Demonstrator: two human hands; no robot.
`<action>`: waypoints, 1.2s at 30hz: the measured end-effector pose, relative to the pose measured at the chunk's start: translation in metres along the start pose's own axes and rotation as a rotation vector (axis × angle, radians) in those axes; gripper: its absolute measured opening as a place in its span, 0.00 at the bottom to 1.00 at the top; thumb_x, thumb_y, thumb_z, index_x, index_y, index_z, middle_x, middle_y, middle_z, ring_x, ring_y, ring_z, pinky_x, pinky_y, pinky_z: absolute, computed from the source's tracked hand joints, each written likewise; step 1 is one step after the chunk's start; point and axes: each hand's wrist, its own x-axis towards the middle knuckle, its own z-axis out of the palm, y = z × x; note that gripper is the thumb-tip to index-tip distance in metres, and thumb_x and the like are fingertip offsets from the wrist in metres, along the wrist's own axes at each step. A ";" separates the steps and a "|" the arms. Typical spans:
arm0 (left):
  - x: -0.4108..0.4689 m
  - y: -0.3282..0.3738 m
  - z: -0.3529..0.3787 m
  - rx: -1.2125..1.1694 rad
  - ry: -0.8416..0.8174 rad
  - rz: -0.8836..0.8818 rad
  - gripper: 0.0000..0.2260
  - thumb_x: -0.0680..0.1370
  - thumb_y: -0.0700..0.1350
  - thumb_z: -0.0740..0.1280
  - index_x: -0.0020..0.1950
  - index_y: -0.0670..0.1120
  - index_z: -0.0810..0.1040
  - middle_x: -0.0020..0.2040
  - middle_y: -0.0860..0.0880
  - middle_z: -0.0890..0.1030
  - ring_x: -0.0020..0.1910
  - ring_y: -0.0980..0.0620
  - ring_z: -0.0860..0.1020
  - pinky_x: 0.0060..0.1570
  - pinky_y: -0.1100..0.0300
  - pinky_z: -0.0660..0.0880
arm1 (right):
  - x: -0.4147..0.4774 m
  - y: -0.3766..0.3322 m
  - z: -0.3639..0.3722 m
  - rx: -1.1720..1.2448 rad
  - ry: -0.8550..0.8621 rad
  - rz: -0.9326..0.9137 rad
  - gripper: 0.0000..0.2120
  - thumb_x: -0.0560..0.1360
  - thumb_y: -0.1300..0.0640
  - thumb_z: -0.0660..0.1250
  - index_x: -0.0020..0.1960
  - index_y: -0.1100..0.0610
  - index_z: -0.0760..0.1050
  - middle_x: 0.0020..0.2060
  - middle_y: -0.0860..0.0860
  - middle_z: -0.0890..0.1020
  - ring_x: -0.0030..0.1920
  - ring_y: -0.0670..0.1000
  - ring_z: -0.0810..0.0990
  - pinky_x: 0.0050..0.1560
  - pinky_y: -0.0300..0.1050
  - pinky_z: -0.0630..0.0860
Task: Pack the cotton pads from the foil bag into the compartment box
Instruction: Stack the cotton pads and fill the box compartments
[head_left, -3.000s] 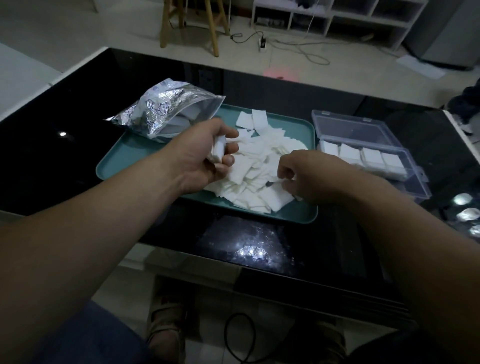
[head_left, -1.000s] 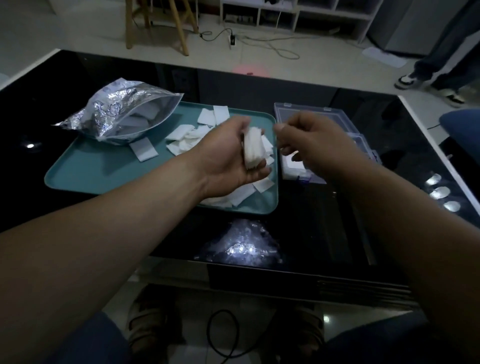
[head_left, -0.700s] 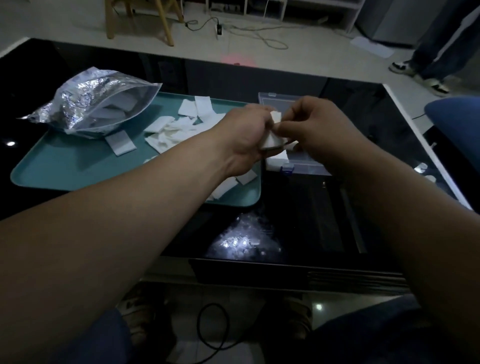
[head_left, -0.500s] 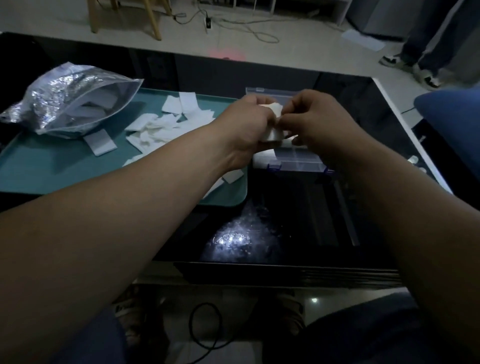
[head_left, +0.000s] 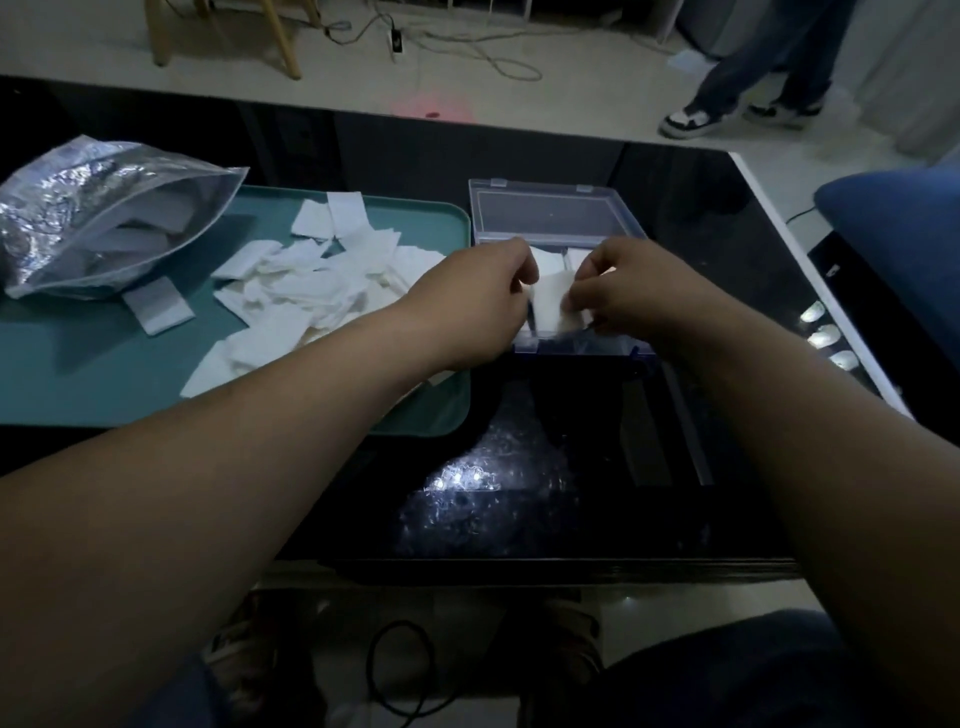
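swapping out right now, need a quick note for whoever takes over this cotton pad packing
Hands: the left hand and the right hand each pinch one side of a stack of cotton pads at the near end of the open compartment box. Whether the stack is seated cannot be told.
Done: packed pads show in the box just behind the stack.
Left: a loose pile of pads on the teal tray, and more pads inside the foil bag at the tray's far left.

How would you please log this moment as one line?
step: packing | left hand, right hand: pinch pad stack at compartment box | loose pads: tray
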 end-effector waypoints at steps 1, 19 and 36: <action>0.001 -0.002 0.002 0.009 0.002 0.011 0.12 0.81 0.44 0.61 0.63 0.49 0.77 0.57 0.49 0.81 0.56 0.47 0.76 0.54 0.54 0.74 | 0.002 0.000 0.001 0.011 -0.012 0.014 0.07 0.73 0.62 0.76 0.44 0.56 0.78 0.43 0.56 0.83 0.42 0.55 0.82 0.50 0.54 0.83; -0.004 -0.001 0.014 0.339 -0.053 0.133 0.18 0.83 0.56 0.55 0.67 0.58 0.78 0.63 0.49 0.74 0.67 0.43 0.67 0.65 0.44 0.66 | 0.005 0.007 0.016 -0.397 0.110 -0.077 0.03 0.72 0.55 0.72 0.45 0.52 0.83 0.41 0.48 0.84 0.45 0.50 0.81 0.38 0.43 0.74; -0.070 -0.078 -0.086 0.214 0.130 0.000 0.12 0.80 0.44 0.64 0.62 0.51 0.78 0.59 0.49 0.71 0.59 0.46 0.74 0.60 0.49 0.71 | -0.022 -0.065 0.064 -0.294 -0.009 -0.627 0.03 0.78 0.53 0.71 0.44 0.48 0.80 0.36 0.41 0.79 0.40 0.44 0.77 0.42 0.41 0.69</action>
